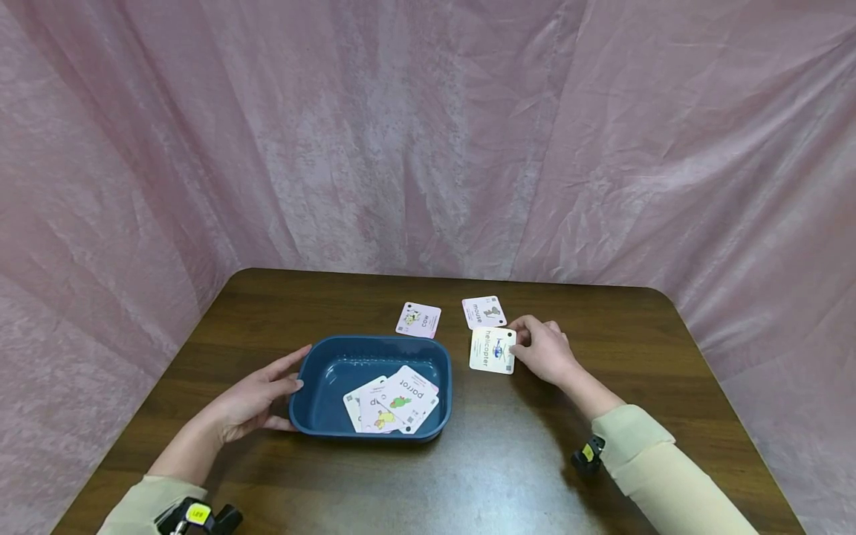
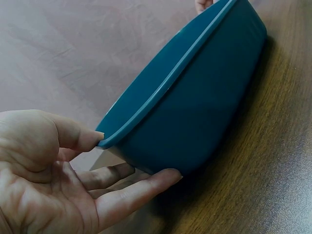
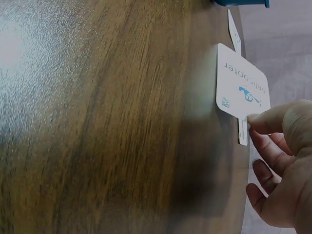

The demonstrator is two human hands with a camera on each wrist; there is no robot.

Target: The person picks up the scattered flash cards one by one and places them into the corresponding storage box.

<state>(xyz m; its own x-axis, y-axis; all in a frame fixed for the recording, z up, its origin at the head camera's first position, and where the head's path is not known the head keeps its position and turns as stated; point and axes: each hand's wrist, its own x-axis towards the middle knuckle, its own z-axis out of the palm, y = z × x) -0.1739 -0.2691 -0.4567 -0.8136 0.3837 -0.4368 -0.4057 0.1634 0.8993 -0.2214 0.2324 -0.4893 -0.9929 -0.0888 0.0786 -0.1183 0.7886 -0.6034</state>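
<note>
My left hand (image 1: pixel 257 401) holds the end of a blue plastic tub (image 1: pixel 321 429). In the left wrist view, one digit is at the tub's rim and others reach against its outer wall. Inside the tub lie several overlapping picture cards, a parrot card (image 1: pixel 406 394) on top. My right hand (image 1: pixel 545 353) pinches the edge of a helicopter card (image 1: pixel 491 349) between thumb and finger. In the right wrist view this helicopter card (image 3: pixel 239 83) is tilted above the table. Behind it lies a mouse card (image 1: pixel 480 312); a cow card (image 1: pixel 419 319) lies flat behind the tub.
A dark wooden table (image 1: pixel 521 461) with rounded far corners bears everything. Pink cloth (image 1: pixel 428 148) hangs behind and on both sides of it. Each forearm wears a small black device near the sleeve cuff.
</note>
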